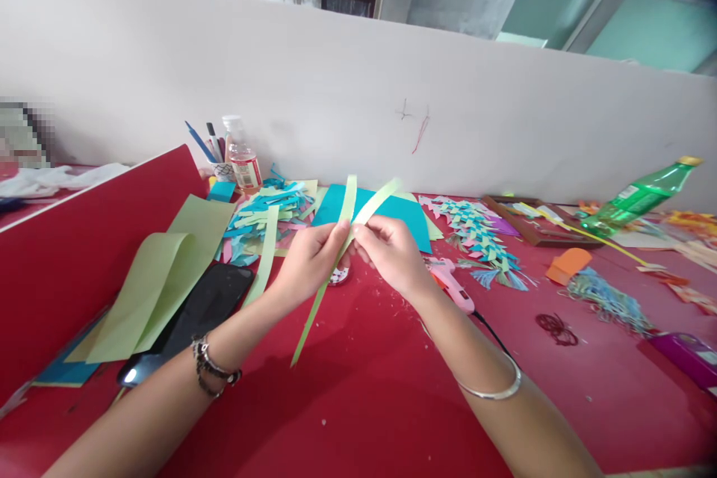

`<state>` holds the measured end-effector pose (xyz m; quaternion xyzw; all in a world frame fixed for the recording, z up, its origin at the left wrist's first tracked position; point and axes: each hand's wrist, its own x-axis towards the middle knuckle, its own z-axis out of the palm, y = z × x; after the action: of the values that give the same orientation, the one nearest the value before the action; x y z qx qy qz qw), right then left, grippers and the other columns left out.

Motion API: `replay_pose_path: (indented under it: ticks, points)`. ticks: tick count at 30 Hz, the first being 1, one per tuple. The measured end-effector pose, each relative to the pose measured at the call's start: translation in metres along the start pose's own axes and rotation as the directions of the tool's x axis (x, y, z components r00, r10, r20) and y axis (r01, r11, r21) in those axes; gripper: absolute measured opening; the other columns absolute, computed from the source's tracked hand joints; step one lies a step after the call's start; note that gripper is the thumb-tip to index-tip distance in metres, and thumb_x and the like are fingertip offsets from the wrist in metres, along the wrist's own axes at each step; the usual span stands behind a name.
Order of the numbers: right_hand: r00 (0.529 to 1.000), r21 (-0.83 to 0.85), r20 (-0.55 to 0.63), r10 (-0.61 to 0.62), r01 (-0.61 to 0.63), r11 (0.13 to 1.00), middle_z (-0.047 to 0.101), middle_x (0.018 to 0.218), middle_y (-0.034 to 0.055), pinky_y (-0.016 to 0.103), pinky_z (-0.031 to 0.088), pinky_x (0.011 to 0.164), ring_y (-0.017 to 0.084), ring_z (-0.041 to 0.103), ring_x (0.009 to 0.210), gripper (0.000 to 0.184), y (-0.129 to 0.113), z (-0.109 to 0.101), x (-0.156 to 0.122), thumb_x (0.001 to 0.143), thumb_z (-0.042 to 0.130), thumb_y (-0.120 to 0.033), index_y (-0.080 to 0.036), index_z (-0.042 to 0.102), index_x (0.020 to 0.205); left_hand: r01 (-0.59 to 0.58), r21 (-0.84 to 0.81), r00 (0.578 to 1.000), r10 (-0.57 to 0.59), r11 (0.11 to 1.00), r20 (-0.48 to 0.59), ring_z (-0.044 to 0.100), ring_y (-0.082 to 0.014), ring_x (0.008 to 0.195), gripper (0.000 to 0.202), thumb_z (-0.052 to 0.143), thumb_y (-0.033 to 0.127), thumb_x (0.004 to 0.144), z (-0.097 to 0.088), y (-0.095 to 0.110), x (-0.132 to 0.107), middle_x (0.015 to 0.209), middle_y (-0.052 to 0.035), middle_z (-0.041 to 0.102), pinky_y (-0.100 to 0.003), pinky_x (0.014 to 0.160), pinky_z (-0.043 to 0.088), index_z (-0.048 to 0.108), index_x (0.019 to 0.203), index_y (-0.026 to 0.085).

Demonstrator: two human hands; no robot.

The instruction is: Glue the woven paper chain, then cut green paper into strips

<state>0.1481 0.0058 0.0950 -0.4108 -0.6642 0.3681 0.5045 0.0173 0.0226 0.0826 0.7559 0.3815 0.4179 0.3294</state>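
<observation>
My left hand (pixel 311 260) and my right hand (pixel 392 252) meet above the red table (pixel 358 403), both pinching light green paper strips (pixel 350 205). Two strip ends fan upward from my fingers, and one long strip (pixel 314 314) hangs down toward me. Just beyond my hands lies a teal paper sheet (pixel 386 213). A small round white object (pixel 337 278) sits on the table under my left hand.
Green paper sheets (pixel 162 276) and a black phone (pixel 190 317) lie at left. A pile of cut strips (pixel 269 216), a small bottle (pixel 243 160), a pink glue gun (pixel 451 280), woven paper pieces (pixel 476 235), a green bottle (pixel 638 198) and a white partition (pixel 358 104) surround.
</observation>
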Motion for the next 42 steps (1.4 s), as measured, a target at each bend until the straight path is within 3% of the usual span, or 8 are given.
replay_pose_path:
  ticks: [4, 10, 18, 23, 28, 33, 37, 42]
  points:
    - [1.000, 0.039, -0.005, -0.005, 0.006, 0.999, 0.039, 0.043, -0.0063, 0.019, 0.029, 0.041, 0.005, 0.033, 0.039, 0.029, 0.0008, -0.0004, 0.0003, 0.079, 0.044, -0.024, -0.018, 0.044, 0.051, 0.035, -0.087, 0.999, -0.035, 0.996, -0.002, 0.048, -0.0084, 0.044, 0.051, 0.029, 0.041, 0.089, -0.0004, -0.0006, 0.0006, 0.045, 0.0007, 0.051, -0.019, 0.049, 0.038, 0.048, 0.050, 0.015]
    - [0.996, 0.037, -0.088, 0.021, -0.018, 0.999, 0.038, 0.042, -0.0071, 0.019, 0.026, 0.038, 0.004, 0.031, 0.037, 0.029, -0.0011, -0.0036, 0.0019, 0.080, 0.045, -0.027, -0.019, 0.040, 0.052, 0.038, -0.155, 0.991, -0.018, 0.987, 0.130, 0.051, -0.0085, 0.045, 0.045, 0.032, 0.040, 0.088, -0.0014, -0.0013, 0.0029, 0.049, -0.0002, 0.056, -0.019, 0.048, 0.040, 0.054, 0.058, 0.014]
    - [1.000, 0.015, 0.009, 0.001, -0.001, 1.000, 0.039, 0.044, -0.0062, 0.020, 0.027, 0.041, 0.005, 0.033, 0.040, 0.031, -0.0013, -0.0012, 0.0000, 0.081, 0.045, -0.029, -0.019, 0.039, 0.052, 0.000, -0.027, 1.000, 0.000, 1.000, -0.021, 0.049, -0.0085, 0.045, 0.049, 0.032, 0.039, 0.088, -0.0018, -0.0006, 0.0015, 0.046, 0.0001, 0.052, -0.020, 0.051, 0.039, 0.049, 0.049, 0.015]
    - [0.998, 0.031, -0.058, 0.037, -0.036, 0.999, 0.038, 0.042, -0.0071, 0.020, 0.025, 0.039, 0.005, 0.032, 0.038, 0.029, 0.0020, -0.0020, -0.0001, 0.079, 0.046, -0.028, -0.019, 0.040, 0.053, 0.062, -0.114, 0.998, -0.064, 0.992, -0.018, 0.050, -0.0087, 0.044, 0.050, 0.031, 0.038, 0.089, -0.0027, 0.0011, 0.0022, 0.046, -0.0005, 0.053, -0.020, 0.048, 0.039, 0.052, 0.050, 0.014]
    - [0.995, 0.036, -0.095, 0.038, -0.034, 0.999, 0.038, 0.043, -0.0073, 0.019, 0.026, 0.039, 0.004, 0.032, 0.038, 0.029, 0.0011, -0.0034, 0.0013, 0.080, 0.045, -0.030, -0.019, 0.041, 0.053, 0.025, -0.108, 0.995, -0.015, 0.994, 0.097, 0.051, -0.0085, 0.046, 0.044, 0.032, 0.039, 0.088, -0.0018, -0.0007, 0.0022, 0.049, 0.0008, 0.055, -0.019, 0.049, 0.039, 0.054, 0.058, 0.015]
    - [1.000, 0.022, 0.018, 0.017, -0.017, 1.000, 0.043, 0.047, -0.0053, 0.019, 0.030, 0.042, 0.005, 0.036, 0.042, 0.028, -0.0009, -0.0002, 0.0006, 0.080, 0.046, -0.032, -0.018, 0.046, 0.055, -0.031, 0.018, 0.999, 0.031, 0.999, -0.017, 0.046, -0.0078, 0.043, 0.047, 0.031, 0.039, 0.088, -0.0002, -0.0022, 0.0001, 0.044, 0.0016, 0.049, -0.019, 0.046, 0.035, 0.046, 0.050, 0.016]
    - [1.000, 0.041, 0.009, 0.009, -0.009, 0.999, 0.040, 0.045, -0.0060, 0.019, 0.029, 0.042, 0.005, 0.034, 0.040, 0.028, -0.0007, 0.0011, -0.0005, 0.080, 0.044, -0.026, -0.018, 0.045, 0.054, 0.010, 0.001, 0.996, -0.010, 1.000, -0.085, 0.045, -0.0085, 0.043, 0.048, 0.030, 0.041, 0.088, -0.0013, -0.0006, 0.0001, 0.044, 0.0009, 0.050, -0.020, 0.046, 0.034, 0.046, 0.050, 0.016]
    - [0.996, 0.035, -0.093, 0.014, -0.011, 0.999, 0.039, 0.045, -0.0064, 0.020, 0.029, 0.041, 0.005, 0.034, 0.039, 0.029, 0.0018, -0.0026, 0.0008, 0.081, 0.045, -0.029, -0.018, 0.042, 0.054, -0.028, -0.044, 0.999, 0.030, 0.999, 0.030, 0.049, -0.0087, 0.049, 0.048, 0.030, 0.039, 0.089, -0.0029, -0.0008, 0.0014, 0.050, 0.0003, 0.053, -0.021, 0.052, 0.036, 0.050, 0.053, 0.015]
